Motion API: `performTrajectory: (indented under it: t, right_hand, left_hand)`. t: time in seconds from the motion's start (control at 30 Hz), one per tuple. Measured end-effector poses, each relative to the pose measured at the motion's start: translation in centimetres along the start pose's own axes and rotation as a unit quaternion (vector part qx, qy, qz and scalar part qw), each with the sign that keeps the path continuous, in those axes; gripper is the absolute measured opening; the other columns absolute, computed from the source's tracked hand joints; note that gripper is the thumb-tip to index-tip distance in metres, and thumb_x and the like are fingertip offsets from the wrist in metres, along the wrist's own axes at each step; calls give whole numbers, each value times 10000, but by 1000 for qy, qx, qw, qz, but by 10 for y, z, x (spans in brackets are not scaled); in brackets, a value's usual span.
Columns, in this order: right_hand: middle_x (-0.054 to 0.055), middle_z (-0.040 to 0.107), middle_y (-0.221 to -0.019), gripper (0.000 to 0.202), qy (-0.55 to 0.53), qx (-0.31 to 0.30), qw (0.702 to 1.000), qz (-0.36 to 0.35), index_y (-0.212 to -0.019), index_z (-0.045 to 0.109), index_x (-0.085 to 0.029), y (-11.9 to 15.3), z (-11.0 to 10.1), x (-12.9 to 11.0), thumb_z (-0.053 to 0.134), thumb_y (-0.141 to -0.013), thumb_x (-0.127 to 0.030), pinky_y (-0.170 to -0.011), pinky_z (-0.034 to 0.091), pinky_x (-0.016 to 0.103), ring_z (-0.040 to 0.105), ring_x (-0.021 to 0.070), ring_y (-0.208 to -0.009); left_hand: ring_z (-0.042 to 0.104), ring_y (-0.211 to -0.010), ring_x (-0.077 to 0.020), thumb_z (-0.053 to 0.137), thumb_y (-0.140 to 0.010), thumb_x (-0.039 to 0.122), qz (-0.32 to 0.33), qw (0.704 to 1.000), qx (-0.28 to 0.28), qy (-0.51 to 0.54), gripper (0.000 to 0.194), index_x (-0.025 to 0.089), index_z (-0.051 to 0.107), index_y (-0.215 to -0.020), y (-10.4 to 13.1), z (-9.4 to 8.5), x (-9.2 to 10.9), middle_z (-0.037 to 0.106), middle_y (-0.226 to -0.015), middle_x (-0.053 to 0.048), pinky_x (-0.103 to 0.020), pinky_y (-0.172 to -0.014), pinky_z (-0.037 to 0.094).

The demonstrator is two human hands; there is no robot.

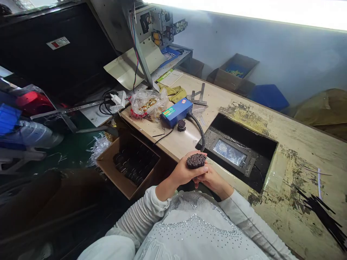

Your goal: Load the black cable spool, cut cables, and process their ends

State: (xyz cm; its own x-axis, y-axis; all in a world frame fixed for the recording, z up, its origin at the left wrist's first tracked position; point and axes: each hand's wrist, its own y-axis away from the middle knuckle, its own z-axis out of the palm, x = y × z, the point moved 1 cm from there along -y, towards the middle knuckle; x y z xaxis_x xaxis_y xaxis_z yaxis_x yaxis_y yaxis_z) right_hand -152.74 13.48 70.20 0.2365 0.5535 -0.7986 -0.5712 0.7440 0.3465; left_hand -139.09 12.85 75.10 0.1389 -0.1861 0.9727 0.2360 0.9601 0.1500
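A thick bundle of thin dark tubes (196,161) stands out of my two closed hands, its cut ends facing up. My left hand (182,171) is wrapped round its left side, thumb across the front. From the right, my right hand (213,177) closes on the lower part, and its fingers partly overlap the left hand. The lower end of the bundle is hidden. Just beyond my hands, a recess in the bench holds a dark metal frame with a glossy window (230,151). A blue box-shaped device (176,112) with a ribbed black hose (200,129) lies further back.
A smaller round dark bundle (181,125) stands beside the blue device. An open carton (108,159) of dark bundles is below left. Loose black strips (325,218) lie at right on the worn bench (291,153). A plastic bag (149,103) and metal caliper-like tool (199,97) sit behind.
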Motion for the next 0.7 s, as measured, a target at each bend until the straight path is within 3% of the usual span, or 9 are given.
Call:
performTrajectory:
  t: [0.13, 0.33, 0.53, 0.7]
  right_hand:
    - [-54, 553, -623, 265, 39, -29, 999, -7, -874, 568, -224, -1, 0, 1, 693, -642, -195, -466, 533, 276, 544, 124, -504]
    - [-66, 507, -587, 315, 20, -39, 999, 8, -838, 551, -229, 0, 3, -4, 765, -611, -278, -430, 495, 249, 498, 109, -489]
    - [-70, 505, -564, 404, -20, -99, 993, 68, -828, 542, -242, 0, 5, -8, 790, -530, -352, -362, 433, 228, 437, 96, -454]
    - [-67, 518, -573, 393, -24, -105, 992, 67, -820, 523, -253, -3, 0, -3, 787, -530, -284, -368, 452, 228, 473, 105, -470]
  left_hand:
    - [581, -1138, -272, 807, -653, 384, 17, 1000, 17, -18, 472, 167, 703, -1059, 2, 3, -1, 657, -1174, -112, -379, -1024, 443]
    - [648, -983, -247, 839, -593, 413, -21, 999, -4, 33, 598, 159, 663, -1105, 0, 1, -5, 680, -1068, -99, -372, -909, 510]
    - [531, -1230, -305, 820, -617, 357, 6, 990, -138, -4, 610, 191, 651, -1179, -5, -9, -2, 666, -1179, -105, -436, -1085, 370]
    - [361, -1389, -305, 793, -665, 350, 62, 989, -123, -53, 498, 213, 684, -1131, -4, -8, 3, 687, -1140, -102, -450, -1158, 258]
